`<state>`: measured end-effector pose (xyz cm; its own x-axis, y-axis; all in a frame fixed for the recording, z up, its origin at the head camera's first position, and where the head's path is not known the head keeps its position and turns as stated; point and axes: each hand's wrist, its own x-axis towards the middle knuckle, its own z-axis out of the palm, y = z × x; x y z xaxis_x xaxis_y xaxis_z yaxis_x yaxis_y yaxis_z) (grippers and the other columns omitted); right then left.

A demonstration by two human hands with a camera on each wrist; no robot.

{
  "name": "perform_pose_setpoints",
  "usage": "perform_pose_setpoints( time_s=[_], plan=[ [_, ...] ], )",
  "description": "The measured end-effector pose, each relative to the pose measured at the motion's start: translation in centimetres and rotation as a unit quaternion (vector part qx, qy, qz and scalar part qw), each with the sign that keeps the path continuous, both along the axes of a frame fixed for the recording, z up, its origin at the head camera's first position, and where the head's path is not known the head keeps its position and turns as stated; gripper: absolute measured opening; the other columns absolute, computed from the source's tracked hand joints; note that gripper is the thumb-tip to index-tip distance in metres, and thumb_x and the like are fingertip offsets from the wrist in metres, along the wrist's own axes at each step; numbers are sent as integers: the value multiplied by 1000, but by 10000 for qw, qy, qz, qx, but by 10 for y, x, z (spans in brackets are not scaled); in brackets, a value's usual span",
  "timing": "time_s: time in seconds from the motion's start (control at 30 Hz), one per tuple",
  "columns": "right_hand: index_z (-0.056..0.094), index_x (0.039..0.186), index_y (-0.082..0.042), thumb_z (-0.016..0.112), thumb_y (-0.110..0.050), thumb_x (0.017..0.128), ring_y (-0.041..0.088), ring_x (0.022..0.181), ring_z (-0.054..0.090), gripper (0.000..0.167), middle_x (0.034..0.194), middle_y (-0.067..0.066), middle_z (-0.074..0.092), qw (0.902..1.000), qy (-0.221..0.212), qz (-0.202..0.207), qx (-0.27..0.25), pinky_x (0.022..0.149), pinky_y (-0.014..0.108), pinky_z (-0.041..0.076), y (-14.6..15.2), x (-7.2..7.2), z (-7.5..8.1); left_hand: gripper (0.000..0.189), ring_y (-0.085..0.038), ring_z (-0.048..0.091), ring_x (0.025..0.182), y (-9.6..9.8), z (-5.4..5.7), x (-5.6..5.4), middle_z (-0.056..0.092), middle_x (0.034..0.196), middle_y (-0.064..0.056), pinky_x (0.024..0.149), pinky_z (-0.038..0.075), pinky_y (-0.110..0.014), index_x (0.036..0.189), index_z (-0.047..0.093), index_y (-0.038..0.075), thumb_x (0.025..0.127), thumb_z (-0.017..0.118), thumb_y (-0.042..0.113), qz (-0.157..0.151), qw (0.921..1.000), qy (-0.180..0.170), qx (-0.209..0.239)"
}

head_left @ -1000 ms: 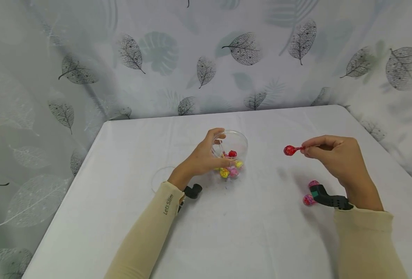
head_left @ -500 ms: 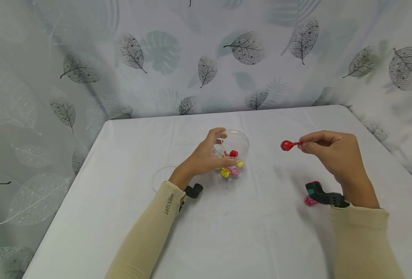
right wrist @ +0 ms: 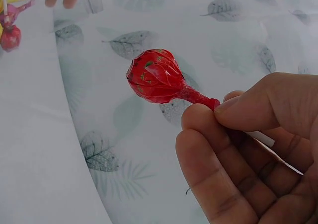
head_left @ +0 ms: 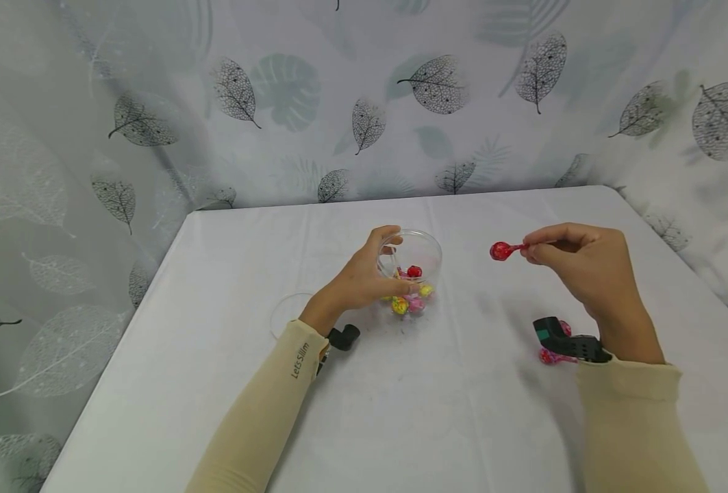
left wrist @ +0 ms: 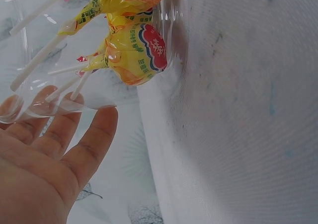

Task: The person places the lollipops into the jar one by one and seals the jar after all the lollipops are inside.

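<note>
The left hand (head_left: pixel 357 277) curves half-open fingers round the clear, round plastic cup (head_left: pixel 433 241): squeeze lightly. The right hand (head_left: pixel 592 270) tightly pinches the round, red-wrapped lollipop (head_left: pixel 500 251): avoid twisting.

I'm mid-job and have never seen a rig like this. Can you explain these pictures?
No machine here, only a person working bare-handed. The wide picture comes from a camera worn on the head, looking forward and down; the two close ones come from wrist-worn black cameras, each facing that side's work. The left hand holds a clear cup with wrapped lollipops inside. The right hand pinches a red lollipop by its wrapped stem, apart from the cup. On the white table lie two pink lollipops, partly hidden behind the right camera, and a clear round piece, possibly a lid.
</note>
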<state>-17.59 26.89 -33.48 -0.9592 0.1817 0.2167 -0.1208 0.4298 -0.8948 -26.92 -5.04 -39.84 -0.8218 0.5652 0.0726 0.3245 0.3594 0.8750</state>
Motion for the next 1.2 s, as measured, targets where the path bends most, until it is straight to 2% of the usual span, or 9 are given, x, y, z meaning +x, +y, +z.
perform_pose_setpoints(
  time_s=[0.47,0.9,1.03,1.2],
  plan=[
    [77,105,8,70,-5,96,8,79,75,17,84,-13,77,9992,388,66,43,78,15,57,-10,-2,11,98,-20,39,146,0,1,1,43,157,4,113,41,-57,161,24,24,85,86,23,-2,10000,-37,57],
    [76,103,10,70,0,95,9,78,75,14,86,-8,78,9974,623,259,-255,77,17,58,-17,-4,12,100,-16,42,143,-1,0,1,43,157,5,110,44,-52,161,24,25,84,87,35,-16,10000,34,12],
    [76,101,10,70,2,94,10,77,75,12,85,-7,78,9965,665,265,-422,77,17,58,-19,-6,12,100,-18,42,143,-1,1,2,43,157,4,109,44,-52,161,24,25,84,87,34,-29,10000,56,15],
    [77,101,10,70,3,93,9,76,75,12,85,-8,78,9962,748,246,-382,76,16,58,-25,-8,11,100,-21,41,144,-1,1,2,43,158,2,110,44,-54,161,23,24,85,87,31,-66,10000,51,42]
  ],
)
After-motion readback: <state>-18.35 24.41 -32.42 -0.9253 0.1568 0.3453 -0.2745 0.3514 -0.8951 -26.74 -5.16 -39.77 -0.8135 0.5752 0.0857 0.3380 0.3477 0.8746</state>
